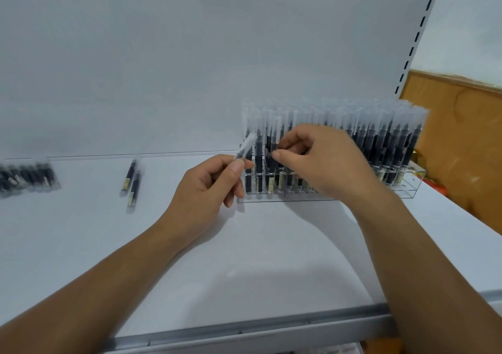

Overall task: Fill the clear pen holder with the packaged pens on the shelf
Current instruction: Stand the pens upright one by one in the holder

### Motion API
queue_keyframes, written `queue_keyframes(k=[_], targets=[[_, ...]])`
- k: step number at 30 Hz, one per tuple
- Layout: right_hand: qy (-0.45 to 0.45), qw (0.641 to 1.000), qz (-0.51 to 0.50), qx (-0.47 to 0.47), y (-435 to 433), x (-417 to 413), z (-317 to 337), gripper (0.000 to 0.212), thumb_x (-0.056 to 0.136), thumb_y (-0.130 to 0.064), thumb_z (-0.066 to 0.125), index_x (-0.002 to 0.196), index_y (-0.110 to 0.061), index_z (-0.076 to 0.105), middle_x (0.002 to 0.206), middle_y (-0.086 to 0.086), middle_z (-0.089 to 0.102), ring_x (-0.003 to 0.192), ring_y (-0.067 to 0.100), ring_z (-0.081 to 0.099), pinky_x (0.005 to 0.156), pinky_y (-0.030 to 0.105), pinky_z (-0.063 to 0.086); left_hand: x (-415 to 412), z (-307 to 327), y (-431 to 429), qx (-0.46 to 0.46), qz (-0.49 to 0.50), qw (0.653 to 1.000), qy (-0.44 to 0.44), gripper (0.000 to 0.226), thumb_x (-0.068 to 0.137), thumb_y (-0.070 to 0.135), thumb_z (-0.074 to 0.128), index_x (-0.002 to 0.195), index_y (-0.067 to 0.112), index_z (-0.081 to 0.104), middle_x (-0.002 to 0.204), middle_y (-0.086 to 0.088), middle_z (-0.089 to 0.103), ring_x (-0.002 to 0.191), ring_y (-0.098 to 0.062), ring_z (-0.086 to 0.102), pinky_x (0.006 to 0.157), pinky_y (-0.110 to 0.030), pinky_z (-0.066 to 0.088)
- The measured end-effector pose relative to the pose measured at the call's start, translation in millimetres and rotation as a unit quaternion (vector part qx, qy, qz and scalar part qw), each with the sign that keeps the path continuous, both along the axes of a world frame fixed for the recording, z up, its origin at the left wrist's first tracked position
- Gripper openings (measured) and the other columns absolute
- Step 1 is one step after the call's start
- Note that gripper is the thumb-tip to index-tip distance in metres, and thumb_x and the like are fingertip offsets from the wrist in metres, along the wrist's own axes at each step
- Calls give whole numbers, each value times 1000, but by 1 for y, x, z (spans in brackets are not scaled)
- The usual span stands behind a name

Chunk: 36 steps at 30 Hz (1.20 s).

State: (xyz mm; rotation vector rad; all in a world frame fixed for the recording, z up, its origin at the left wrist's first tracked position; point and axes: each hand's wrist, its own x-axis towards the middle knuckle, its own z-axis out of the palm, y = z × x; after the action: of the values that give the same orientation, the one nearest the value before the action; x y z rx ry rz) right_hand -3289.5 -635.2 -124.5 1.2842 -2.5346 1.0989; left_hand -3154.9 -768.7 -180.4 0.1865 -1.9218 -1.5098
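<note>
- Clear pen holder [408, 189] stands on the shelf [258, 250] just beyond both grips, nearly full of upright packaged pens [391, 147];
- left grip [209, 187] holds one tilted pen [245, 148] beside the holder's left end;
- right grip [323, 160] pinches a standing pen [276, 125] there;
- two loose pens [131, 182] lie far left of both

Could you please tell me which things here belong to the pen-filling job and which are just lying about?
Job: pen holder, standing pens, pen in the left hand, two loose pens, pen bundle.
Lying about: brown board, orange thing beside the holder.
</note>
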Motion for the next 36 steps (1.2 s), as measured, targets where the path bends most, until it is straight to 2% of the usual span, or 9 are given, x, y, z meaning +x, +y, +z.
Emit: queue_keyframes(k=[2, 5, 8, 18, 22, 25, 29, 31, 36], targets=[[-30, 999, 19, -26, 7, 1, 3, 10, 85, -40, 71, 87, -30, 69, 76, -13, 66, 67, 0, 59, 70, 25, 52, -1, -1, 0, -3, -7, 1000, 4, 27, 88, 34, 51, 97, 16, 69, 60, 2, 58, 54, -13, 45, 57, -14, 40], [-171, 973, 139, -74, 10, 13, 7, 10, 82, -33, 76, 88, -25, 73, 74, -6, 68, 58, 1, 54, 59, 18, 45, -3, -2, 0, -35, -7, 999, 9, 15, 94, 30, 56, 95, 22, 69, 59, 3, 59, 53, -11, 46, 56, -16, 41], [-208, 952, 194, -109, 5, 21, 2, 10, 83, -25, 76, 88, -17, 74, 66, -7, 61, 52, -1, 47, 52, 12, 38, -5, -2, 2, -59, 6, 998, 27, 16, 92, 27, 52, 95, 27, 67, 59, 1, 60, 51, -10, 48, 54, -17, 42], [-210, 947, 165, -177, -8, 27, -9, 12, 85, -26, 75, 85, -14, 71, 67, -16, 61, 56, -3, 50, 55, 9, 38, -5, 0, 5, -76, 39, 996, 40, 16, 91, 33, 55, 100, 34, 68, 61, 2, 61, 52, -8, 50, 54, -19, 44], [-237, 936, 140, -220, -5, 27, -2, 7, 88, -20, 70, 86, -13, 68, 63, -14, 62, 52, 0, 53, 52, 14, 42, -3, -1, 4, -114, 86, 989, 45, 13, 91, 36, 62, 103, 36, 65, 81, 9, 68, 70, -6, 60, 67, -15, 46], [-279, 912, 99, -286, 5, 16, 12, 4, 91, -20, 65, 92, -15, 65, 79, -6, 69, 55, 4, 57, 54, 19, 47, 0, -1, -6, -117, 178, 976, 43, 21, 88, 43, 56, 105, 31, 62, 95, 17, 64, 86, 3, 58, 74, -7, 40], [-201, 912, 45, -354, 16, 0, 19, 4, 94, -20, 63, 91, -18, 62, 83, 5, 69, 50, 6, 52, 49, 19, 44, 3, -8, -17, -144, 176, 972, -54, 40, 85, 52, 52, 122, 37, 56, 125, 25, 53, 116, 8, 48, 97, -19, 39], [-137, 922, 26, -361, 17, -5, 17, 4, 94, -21, 64, 90, -22, 62, 78, -1, 64, 52, 7, 52, 50, 19, 44, 2, -12, -15, -194, 148, 963, -111, 48, 87, 55, 52, 132, 39, 51, 139, 26, 45, 130, 7, 37, 110, -26, 32], [-36, 950, 6, -310, 12, -12, 10, 8, 93, -30, 64, 89, -34, 60, 81, -13, 65, 63, 18, 57, 63, 33, 52, 1, -15, -12, -256, 137, 940, -177, 49, 91, 44, 56, 139, 37, 46, 148, 26, 34, 134, 11, 26, 103, -1, 12]])
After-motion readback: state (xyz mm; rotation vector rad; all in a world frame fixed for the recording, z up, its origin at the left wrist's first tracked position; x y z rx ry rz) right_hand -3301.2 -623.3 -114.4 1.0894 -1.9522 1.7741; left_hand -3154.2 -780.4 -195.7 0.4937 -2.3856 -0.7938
